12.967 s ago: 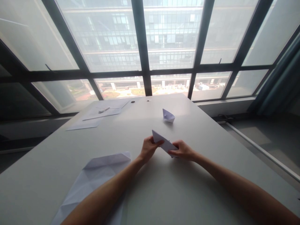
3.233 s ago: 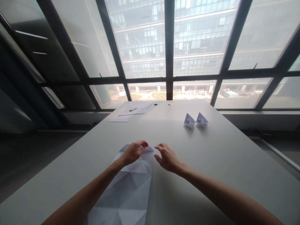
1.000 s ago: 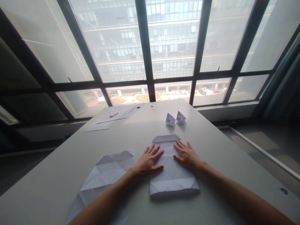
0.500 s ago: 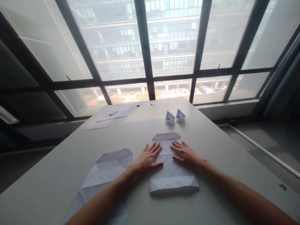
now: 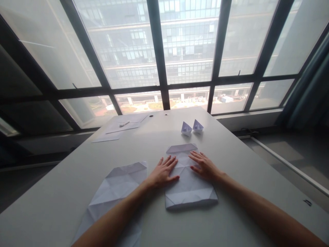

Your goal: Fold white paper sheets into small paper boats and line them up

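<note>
A creased sheet of white paper [image 5: 189,183] lies in front of me, with its far and near edges folded inward and the corners turned in. My left hand [image 5: 162,171] rests on its left side, fingers spread and holding nothing. On its right side my right hand [image 5: 204,166] is laid, fingers outstretched, near the far fold. Left of it lies a second creased white sheet [image 5: 113,188], also folded at its far edge; my left forearm covers part of that one.
Two small folded paper boats [image 5: 192,128] stand beyond the sheet on the white table [image 5: 244,192]. Flat papers [image 5: 104,137] with a small white tool [image 5: 124,124] on top lie at the far left. A small dark object [image 5: 307,202] is near the right edge. Large windows rise behind.
My right hand has moved slightly away from me toward the far fold. The paper under my hands has shifted a little away too. My left hand stays in place.
</note>
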The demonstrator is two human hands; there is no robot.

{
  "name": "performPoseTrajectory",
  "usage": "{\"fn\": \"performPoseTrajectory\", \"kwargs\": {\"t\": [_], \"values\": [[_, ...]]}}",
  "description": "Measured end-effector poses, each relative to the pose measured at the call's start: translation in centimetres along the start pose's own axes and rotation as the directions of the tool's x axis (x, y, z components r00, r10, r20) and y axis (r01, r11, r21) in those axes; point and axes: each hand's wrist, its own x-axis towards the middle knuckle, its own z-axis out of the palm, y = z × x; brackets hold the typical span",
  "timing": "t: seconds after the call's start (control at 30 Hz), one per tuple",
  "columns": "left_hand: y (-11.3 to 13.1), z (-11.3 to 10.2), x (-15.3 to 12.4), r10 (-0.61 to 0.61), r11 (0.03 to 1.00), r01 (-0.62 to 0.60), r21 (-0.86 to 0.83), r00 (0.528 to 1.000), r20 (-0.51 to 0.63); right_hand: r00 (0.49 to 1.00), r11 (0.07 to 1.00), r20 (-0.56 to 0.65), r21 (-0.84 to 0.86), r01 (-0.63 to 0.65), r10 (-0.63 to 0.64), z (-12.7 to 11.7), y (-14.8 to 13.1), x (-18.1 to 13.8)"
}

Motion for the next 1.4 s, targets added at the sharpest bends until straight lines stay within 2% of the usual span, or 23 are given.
{"fn": "performPoseTrajectory", "kwargs": {"t": [0.13,0.5,0.73,1.07,1.17,1.3,1.4], "values": [[-0.1,0.2,0.0,0.011,1.000,-0.011,-0.010,1.000,-0.006,0.998,0.999,0.057,0.020,0.031,-0.032,0.0,0.2,-0.1],[-0.4,0.6,0.0,0.021,1.000,-0.022,-0.020,1.000,-0.018,0.996,1.000,0.088,0.024,0.015,-0.017,-0.1,0.3,-0.1],[-0.3,0.4,0.0,0.011,0.997,-0.014,-0.075,0.999,-0.041,0.990,0.997,0.126,0.052,0.055,-0.061,-0.5,0.4,-0.2],[-0.9,1.1,0.4,-0.069,0.977,0.023,-0.213,0.976,-0.209,0.999,0.994,-0.037,0.107,0.012,-0.008,0.4,1.0,0.0],[-1.2,1.2,0.5,-0.063,0.968,-0.005,-0.251,0.963,-0.262,0.996,0.990,-0.084,0.135,0.029,-0.017,0.7,1.4,0.1],[-0.8,0.7,0.3,0.002,0.945,-0.104,-0.310,0.950,-0.312,0.985,0.972,-0.164,0.220,0.083,-0.047,0.9,1.6,0.2],[-0.5,0.3,0.1,-0.031,0.943,-0.077,-0.325,0.949,-0.314,0.983,0.951,-0.181,0.296,0.086,-0.033,0.6,1.3,0.2]]}}
